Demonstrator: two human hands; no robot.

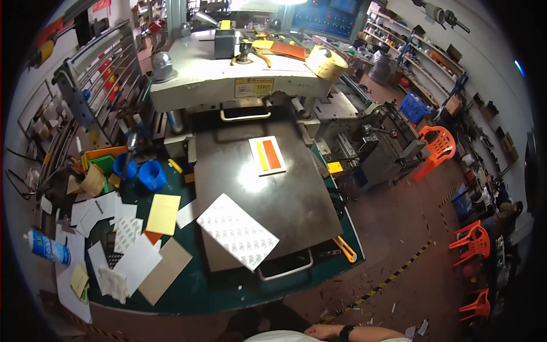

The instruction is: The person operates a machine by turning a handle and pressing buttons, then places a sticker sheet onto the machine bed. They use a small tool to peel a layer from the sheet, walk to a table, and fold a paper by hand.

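Note:
Only my right hand (317,329) shows, at the bottom edge, with a black wristband (345,332) on the wrist. It lies against my white shirt (279,337), and I cannot make out whether the fingers are closed. My left hand is out of the picture. Ahead lies the dark metal plate (285,199) of a press machine (228,74). A white sheet with a printed pattern (238,231) rests on the plate's near left corner. A white card with a yellow and an orange strip (267,155) lies farther back. Neither hand touches them.
On the green-topped bench (188,288) to the left lie a yellow sheet (163,214), several white and brown sheets, two blue cups (151,174) and a spray can (48,248). An orange-handled cutter (345,249) sits right of the plate. Orange chairs (439,145) stand at right.

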